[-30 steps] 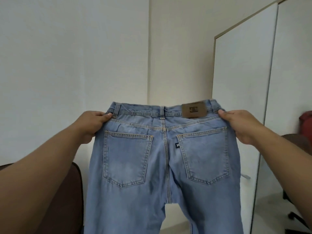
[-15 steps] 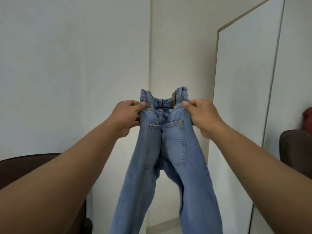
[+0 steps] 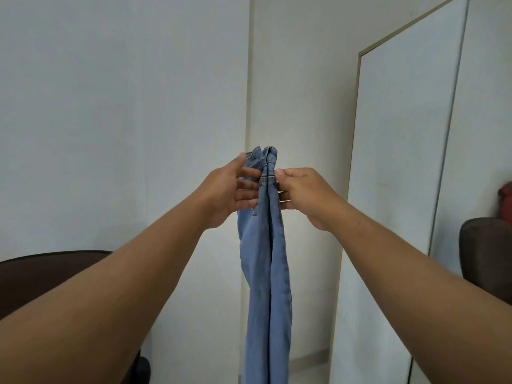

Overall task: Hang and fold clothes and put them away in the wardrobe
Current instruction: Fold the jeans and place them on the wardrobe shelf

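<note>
At the centre of the view, held up at arm's length, hangs a pair of light blue jeans [image 3: 266, 273], folded lengthwise so the two legs lie together and drop straight toward six o'clock, out of the bottom edge. The denim is pale and washed, with darker stitched seams running down the middle fold; the waistband and a belt loop stick up above the hands at twelve o'clock. No label or writing can be read on them from this side (the fold hides most of the seat).

At nine o'clock from the waistband, the left hand [image 3: 232, 192] has its fingers fairly straight and spread against the cloth, thumb up beside the band. At three o'clock, the right hand [image 3: 302, 192] pinches the folded waist, thumb and curled fingers closed on the denim.

Toward three o'clock stands a white wardrobe [image 3: 401, 162] with its doors closed. A dark chair [image 3: 41, 278] shows at eight o'clock, and another dark seat [image 3: 484, 245] at four.
</note>
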